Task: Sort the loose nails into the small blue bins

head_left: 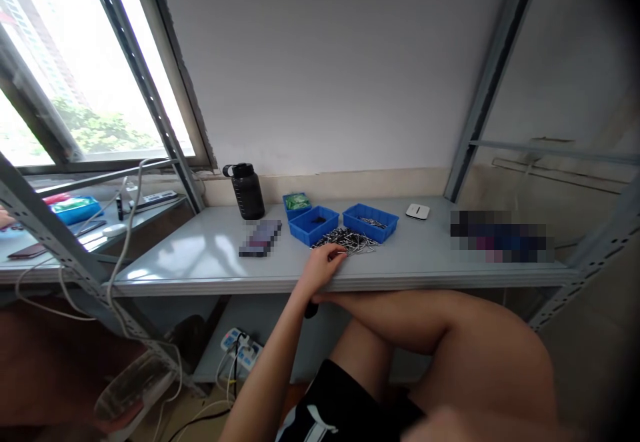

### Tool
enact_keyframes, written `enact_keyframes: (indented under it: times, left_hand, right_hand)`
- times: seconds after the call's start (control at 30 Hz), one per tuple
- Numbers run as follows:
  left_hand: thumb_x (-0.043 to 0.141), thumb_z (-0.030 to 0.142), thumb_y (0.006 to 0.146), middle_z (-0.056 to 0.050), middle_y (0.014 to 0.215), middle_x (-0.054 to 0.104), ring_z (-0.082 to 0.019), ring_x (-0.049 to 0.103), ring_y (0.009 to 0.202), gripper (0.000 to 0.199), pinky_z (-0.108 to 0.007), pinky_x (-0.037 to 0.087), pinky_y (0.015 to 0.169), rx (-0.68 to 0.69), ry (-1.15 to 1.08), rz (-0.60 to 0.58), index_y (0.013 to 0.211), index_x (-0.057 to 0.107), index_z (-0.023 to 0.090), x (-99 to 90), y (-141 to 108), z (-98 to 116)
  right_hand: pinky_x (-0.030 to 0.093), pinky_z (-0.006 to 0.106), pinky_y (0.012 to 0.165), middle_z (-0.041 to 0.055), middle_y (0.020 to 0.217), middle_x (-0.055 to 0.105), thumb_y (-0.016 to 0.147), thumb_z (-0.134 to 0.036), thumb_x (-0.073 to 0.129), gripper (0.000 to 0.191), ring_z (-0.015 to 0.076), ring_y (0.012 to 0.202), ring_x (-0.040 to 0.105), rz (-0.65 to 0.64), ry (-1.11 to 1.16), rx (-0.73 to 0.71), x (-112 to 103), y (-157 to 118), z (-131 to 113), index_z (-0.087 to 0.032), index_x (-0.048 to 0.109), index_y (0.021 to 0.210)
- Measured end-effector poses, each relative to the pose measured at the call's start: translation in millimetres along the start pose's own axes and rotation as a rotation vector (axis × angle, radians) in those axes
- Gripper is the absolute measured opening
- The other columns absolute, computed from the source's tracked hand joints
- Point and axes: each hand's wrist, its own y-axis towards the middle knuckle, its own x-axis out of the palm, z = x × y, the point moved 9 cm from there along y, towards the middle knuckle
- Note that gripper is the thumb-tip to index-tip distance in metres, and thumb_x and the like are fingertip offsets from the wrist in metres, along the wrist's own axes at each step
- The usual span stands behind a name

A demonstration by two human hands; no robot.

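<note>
My left hand (324,265) reaches over the front of the shelf, its thumb and fingertips pinched together at the near edge of a loose pile of thin metal pins (353,241). These look silver and dark, too small to name exactly. Whatever lies between the fingertips is too small to make out. Behind the pile stand a blue bin (313,229) with a little dark content and another blue bin (373,221) with some silver pins inside. Low in the view is a blurred skin-coloured shape that may be my right hand (445,425); its fingers cannot be told.
A smaller blue box (296,203) holds green-wrapped contents. A black bottle (249,192) and a pixelated phone-like object (261,238) stand left; a white device (418,211) lies right. Metal shelf posts frame both sides. A power strip (243,347) and cables lie below.
</note>
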Motion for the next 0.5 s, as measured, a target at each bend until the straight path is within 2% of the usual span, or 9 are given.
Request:
enact_keyframes:
  times: [0.1, 0.13, 0.2, 0.23, 0.3, 0.37, 0.5]
  left_hand:
    - [0.055, 0.025, 0.083, -0.004, 0.092, 0.071, -0.018, 0.063, 0.081, 0.019, -0.027, 0.048, 0.076, 0.003, -0.012, 0.001, 0.094, 0.069, 0.018, -1.0, 0.3, 2.1]
    - [0.055, 0.025, 0.083, -0.004, 0.092, 0.071, -0.018, 0.063, 0.081, 0.019, -0.027, 0.048, 0.076, 0.008, -0.016, 0.004, 0.094, 0.069, 0.018, -1.6, 0.5, 2.9]
    - [0.055, 0.026, 0.083, -0.004, 0.089, 0.071, -0.018, 0.063, 0.078, 0.02, -0.027, 0.048, 0.073, 0.009, -0.026, 0.014, 0.093, 0.07, 0.018, -2.5, 1.1, 2.9]
    - [0.055, 0.027, 0.083, -0.003, 0.086, 0.072, -0.017, 0.062, 0.076, 0.02, -0.026, 0.047, 0.071, 0.005, -0.031, 0.019, 0.092, 0.07, 0.018, -2.8, 1.4, 1.9]
    - [0.056, 0.029, 0.083, -0.003, 0.082, 0.071, -0.017, 0.062, 0.072, 0.02, -0.025, 0.047, 0.068, -0.008, -0.048, 0.028, 0.091, 0.07, 0.018, -3.3, 2.2, -0.9]
    - [0.055, 0.029, 0.083, -0.003, 0.082, 0.071, -0.016, 0.062, 0.071, 0.02, -0.025, 0.046, 0.067, -0.017, -0.074, 0.034, 0.09, 0.07, 0.018, -4.0, 2.5, -3.3]
    - [0.056, 0.032, 0.082, -0.003, 0.077, 0.07, -0.016, 0.061, 0.07, 0.021, -0.024, 0.045, 0.066, -0.022, -0.111, 0.023, 0.088, 0.07, 0.017, -3.9, 1.9, -4.8]
  right_hand:
    - [0.049, 0.036, 0.059, 0.0009, 0.088, 0.067, 0.082, -0.046, 0.042, 0.033, 0.0248, 0.081, 0.063, 0.019, -0.073, 0.04, -21.3, 30.5, 17.6, -0.042, 0.061, 0.108]
    - [0.049, 0.034, 0.065, 0.0019, 0.094, 0.067, 0.086, -0.043, 0.04, 0.032, 0.0227, 0.084, 0.062, 0.081, -0.134, 0.099, -32.3, 44.6, 35.0, -0.035, 0.062, 0.107]
    - [0.045, 0.032, 0.078, 0.006, 0.103, 0.065, 0.091, -0.036, 0.037, 0.032, 0.0215, 0.093, 0.06, 0.287, -0.287, 0.258, -57.7, 67.3, 76.9, -0.024, 0.061, 0.107]
    - [0.044, 0.032, 0.08, 0.008, 0.109, 0.063, 0.092, -0.031, 0.037, 0.031, 0.0219, 0.097, 0.059, 0.335, -0.352, 0.317, -62.8, 76.1, 96.4, -0.021, 0.059, 0.111]
    - [0.043, 0.032, 0.081, 0.0104, 0.114, 0.061, 0.092, -0.025, 0.04, 0.03, 0.0239, 0.103, 0.057, 0.327, -0.456, 0.392, -60.0, 88.9, 128.4, -0.019, 0.055, 0.117]
    - [0.042, 0.031, 0.082, 0.011, 0.11, 0.063, 0.092, -0.023, 0.041, 0.027, 0.0238, 0.104, 0.057, 0.293, -0.509, 0.407, -51.3, 94.6, 146.2, -0.017, 0.056, 0.114]
    - [0.04, 0.026, 0.077, 0.0075, 0.099, 0.066, 0.093, -0.023, 0.039, 0.02, 0.0205, 0.095, 0.06, 0.218, -0.535, 0.36, -37.8, 97.1, 150.5, -0.019, 0.059, 0.098]
